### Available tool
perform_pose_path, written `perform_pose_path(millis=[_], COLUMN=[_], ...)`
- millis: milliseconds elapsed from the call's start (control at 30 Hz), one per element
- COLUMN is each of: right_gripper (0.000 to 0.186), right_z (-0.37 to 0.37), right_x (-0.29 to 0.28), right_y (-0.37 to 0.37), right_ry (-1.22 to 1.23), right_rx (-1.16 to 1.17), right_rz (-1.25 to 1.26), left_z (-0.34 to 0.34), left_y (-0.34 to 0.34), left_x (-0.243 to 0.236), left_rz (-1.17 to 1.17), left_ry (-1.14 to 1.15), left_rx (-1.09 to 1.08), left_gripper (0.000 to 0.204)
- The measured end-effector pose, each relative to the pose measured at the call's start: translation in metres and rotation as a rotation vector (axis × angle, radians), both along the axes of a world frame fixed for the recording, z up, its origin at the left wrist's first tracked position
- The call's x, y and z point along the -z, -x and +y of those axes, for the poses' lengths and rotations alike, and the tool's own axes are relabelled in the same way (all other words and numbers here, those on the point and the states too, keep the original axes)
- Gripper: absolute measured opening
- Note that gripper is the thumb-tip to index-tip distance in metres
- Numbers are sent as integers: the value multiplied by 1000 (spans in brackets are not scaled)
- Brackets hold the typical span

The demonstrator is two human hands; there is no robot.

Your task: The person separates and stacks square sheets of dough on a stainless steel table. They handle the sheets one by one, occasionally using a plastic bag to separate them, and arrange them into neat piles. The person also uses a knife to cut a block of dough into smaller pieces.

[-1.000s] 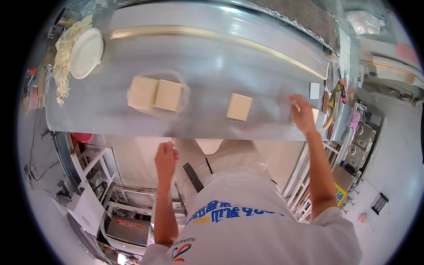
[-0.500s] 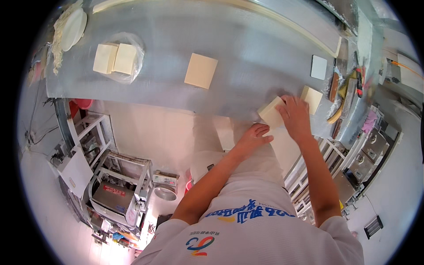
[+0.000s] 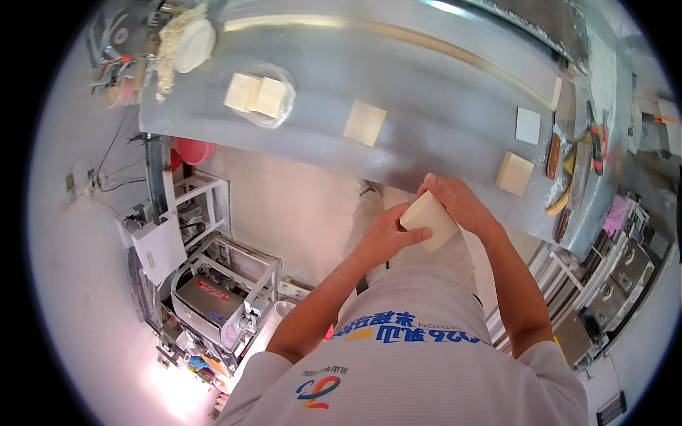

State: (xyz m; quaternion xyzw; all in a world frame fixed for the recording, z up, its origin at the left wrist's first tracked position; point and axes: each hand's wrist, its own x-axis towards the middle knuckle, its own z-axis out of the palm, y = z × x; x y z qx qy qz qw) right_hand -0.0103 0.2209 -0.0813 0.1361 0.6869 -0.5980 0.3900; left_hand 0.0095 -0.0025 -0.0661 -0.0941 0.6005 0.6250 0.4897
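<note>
A stack of pale yellow square dough wrappers (image 3: 428, 215) is held between my hands, just off the table's near edge. My left hand (image 3: 387, 236) grips its left side, with the thumb lying across the near face. The fingers of my right hand (image 3: 460, 202) wrap around its far right edge; some fingertips are hidden. On the metal worktable (image 3: 312, 85), another wrapper stack (image 3: 514, 174) lies right of my hands, and a flat square stack (image 3: 365, 123) lies farther left. Two more stacks (image 3: 256, 95) sit side by side on clear plastic (image 3: 287, 103).
A white card (image 3: 528, 126) lies at the table's right, near a red-and-black handled tool (image 3: 595, 149) and wooden pieces (image 3: 553, 156). A white dish (image 3: 195, 46) and dough scraps (image 3: 168, 60) are at the far left. Below stand a machine (image 3: 209, 298) and a pink basin (image 3: 193, 150).
My hands have drawn the held stack off the table edge toward my body, and my left hand has closed on it. The view has shifted, so the table appears farther right.
</note>
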Motion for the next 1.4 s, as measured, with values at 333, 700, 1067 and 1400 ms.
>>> perform_pose_path(millis=[333, 700, 1067, 1400], right_gripper=[47, 38, 52, 59], right_z=[6, -6, -148, -195], right_x=[-94, -87, -114, -75], right_y=[25, 83, 143, 157], right_ry=[-217, -561, -430, -910], right_rx=[139, 12, 190, 111], right_rz=[582, 745, 488, 460], left_z=[-9, -38, -37, -118], left_y=[42, 49, 159, 188], left_x=[-95, -23, 61, 11], left_rz=[-8, -41, -480, -403], left_ry=[-323, 166, -919, -417], left_rx=[-270, -279, -471, -441], left_gripper=[48, 53, 66, 78])
